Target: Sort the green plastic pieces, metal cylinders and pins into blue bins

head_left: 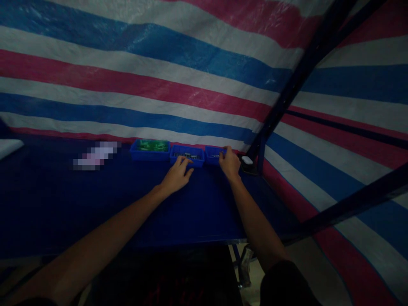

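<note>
Blue trays (187, 155), L hand (177, 174) on middle, R hand (228, 162) at right

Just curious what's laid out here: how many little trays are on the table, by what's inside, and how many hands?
Blue tray with green contents: 1
Blue trays with small dark parts: 2
Hands: 2, left hand, right hand
Total: 5

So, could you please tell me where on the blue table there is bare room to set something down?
The blue table lies bare between the near edge and both hands, and left of the left hand up to the blurred patch. The back edge is crowded: green-filled bin, middle bin, right bin under the right hand, then a white-topped object.
</note>
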{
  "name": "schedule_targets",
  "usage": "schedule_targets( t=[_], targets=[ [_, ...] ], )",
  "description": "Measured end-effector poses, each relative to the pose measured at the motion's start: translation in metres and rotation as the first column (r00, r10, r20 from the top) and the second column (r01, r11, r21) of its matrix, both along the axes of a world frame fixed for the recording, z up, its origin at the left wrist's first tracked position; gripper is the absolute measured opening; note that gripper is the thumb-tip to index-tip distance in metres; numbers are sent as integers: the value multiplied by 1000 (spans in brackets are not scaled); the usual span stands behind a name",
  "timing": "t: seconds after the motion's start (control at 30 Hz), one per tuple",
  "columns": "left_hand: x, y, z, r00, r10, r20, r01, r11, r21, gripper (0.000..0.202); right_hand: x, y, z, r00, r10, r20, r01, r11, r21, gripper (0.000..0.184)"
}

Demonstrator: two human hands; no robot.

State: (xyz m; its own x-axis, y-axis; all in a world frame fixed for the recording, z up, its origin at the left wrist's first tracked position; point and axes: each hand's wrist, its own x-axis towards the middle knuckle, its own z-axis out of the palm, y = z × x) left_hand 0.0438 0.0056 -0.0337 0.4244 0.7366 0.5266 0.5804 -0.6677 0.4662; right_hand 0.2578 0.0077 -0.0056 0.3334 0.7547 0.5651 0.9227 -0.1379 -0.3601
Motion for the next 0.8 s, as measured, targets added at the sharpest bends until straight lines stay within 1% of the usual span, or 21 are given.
schedule_targets(
  t=[0.03,0.07,0.1,0.17,0.23,0.27,0.33,0.4,0.47,0.5,0.57,0.6,0.63,0.67,0.73,0.77,0.8],
  targets=[
    [0,3,1,999,28,-27,-26,999,45,30,1,3,-4,1000,-25,-7,25,997,-73,39],
    [0,7,2,997,55,-57,-51,996,70,34,1,5,-10,1000,-18,-18,15,990,-139,43],
    [0,10,2,993,77,-89,-70,994,78,37,-1,6,-15,999,13,-34,-20,981,-191,46],
    [2,17,1,983,101,-152,-92,994,65,40,-7,8,-23,992,96,-81,-113,963,-246,46],
    [4,21,-1,979,114,-171,-109,993,40,40,-11,7,-28,984,127,-125,-155,956,-248,46],
    [4,22,-3,980,122,-159,-119,993,24,39,-11,5,-28,984,107,-140,-138,961,-239,48],
    [4,22,-4,985,136,-110,-138,990,-10,35,-6,1,-27,988,17,-154,-52,972,-228,53],
    [0,23,-5,988,137,-65,-139,990,-32,32,3,-7,-25,986,-67,-152,30,971,-236,53],
    [-8,24,-5,994,95,-51,-97,995,-33,31,15,-17,-25,987,-80,-138,47,973,-227,47],
    [-13,24,-4,997,58,-54,-60,998,-35,31,21,-23,-26,989,-63,-131,36,979,-202,43],
    [-23,25,-4,999,-26,-41,24,999,-48,28,33,-34,-29,988,-26,-153,9,994,-110,34],
    [-29,23,-4,999,-44,-3,43,997,-63,25,38,-39,-32,980,-27,-199,15,998,-64,31],
    [-35,20,-3,998,-33,56,38,995,-90,21,42,-43,-34,963,-46,-267,37,999,-38,33],
    [-40,15,-3,992,-6,124,21,992,-123,20,45,-47,-35,937,-78,-339,68,997,-40,37],
    [-49,1,-3,975,51,218,-9,982,-188,35,49,-51,-36,894,-137,-426,96,989,-116,38],
    [-52,-8,-2,975,43,217,1,980,-199,43,49,-52,-34,891,-160,-424,96,981,-169,35],
    [-54,-16,-2,983,8,183,28,981,-190,48,49,-52,-30,900,-180,-396,100,972,-214,33]
  ],
)
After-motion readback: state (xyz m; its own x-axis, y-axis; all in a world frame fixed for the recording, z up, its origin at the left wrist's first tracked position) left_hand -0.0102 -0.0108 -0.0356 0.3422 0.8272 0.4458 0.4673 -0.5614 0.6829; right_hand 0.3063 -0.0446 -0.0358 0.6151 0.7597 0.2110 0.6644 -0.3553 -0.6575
